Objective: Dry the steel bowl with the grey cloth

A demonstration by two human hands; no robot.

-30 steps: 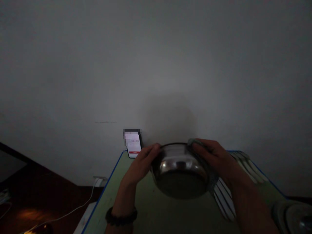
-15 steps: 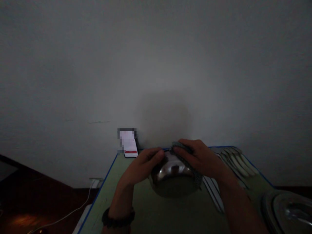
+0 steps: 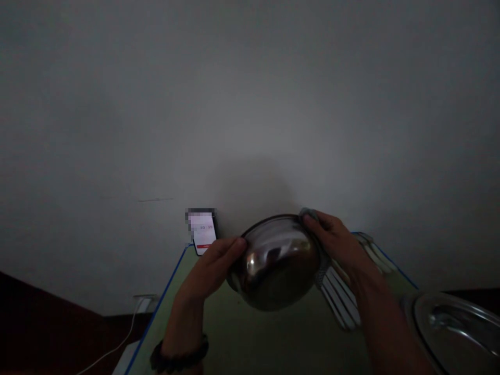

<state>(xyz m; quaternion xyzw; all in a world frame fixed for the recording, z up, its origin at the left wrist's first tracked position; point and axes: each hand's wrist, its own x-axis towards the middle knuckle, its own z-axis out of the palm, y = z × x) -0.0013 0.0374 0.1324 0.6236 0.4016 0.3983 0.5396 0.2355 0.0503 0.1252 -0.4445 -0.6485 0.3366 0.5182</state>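
A shiny steel bowl point(image 3: 275, 265) is held above a green table point(image 3: 250, 338), its underside facing me. My left hand point(image 3: 213, 268) grips the bowl's left rim with curled fingers; a dark bead bracelet sits on that wrist. My right hand point(image 3: 336, 242) is closed on a grey scrub cloth point(image 3: 310, 213) pressed against the bowl's upper right rim. The room is dim.
A lit phone point(image 3: 203, 234) leans on the wall at the table's far left corner. Several spoons point(image 3: 344, 302) lie in a row to the right. A steel lidded dish point(image 3: 453, 328) sits at the lower right. A white cable point(image 3: 117, 346) runs across the dark floor on the left.
The bowl has tilted and risen a little. My right hand with the cloth slid from the bowl's top back to its upper right rim. The view shifted slightly.
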